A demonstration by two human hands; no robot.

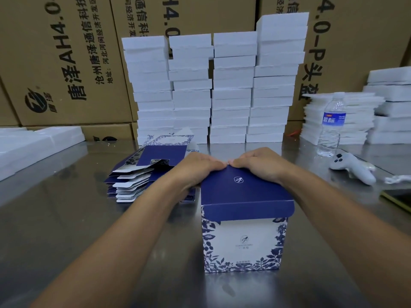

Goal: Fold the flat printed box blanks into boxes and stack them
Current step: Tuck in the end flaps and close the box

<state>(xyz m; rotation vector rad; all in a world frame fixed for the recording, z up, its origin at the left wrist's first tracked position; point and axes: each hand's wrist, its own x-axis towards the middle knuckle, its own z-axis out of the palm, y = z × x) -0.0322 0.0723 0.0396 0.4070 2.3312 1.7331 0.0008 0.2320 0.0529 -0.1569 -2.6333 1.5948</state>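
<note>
Box (243,238) stands upright at the lower centre of the frame on the steel desk (66,218), with its blue lid (242,190) folded down over the top. Your left hand (195,167) and right hand (260,163) sit side by side at the lid's far edge, thumbs nearly meeting. Your fingers (211,162) curl narrowly over that edge and hold it, with the tips hidden behind it. Flat blanks (133,178) lie stacked left of centre, beside your left wrist. White foam stacks (211,85) rise at upper centre, and a water bottle (331,125) stands at the right.
</note>
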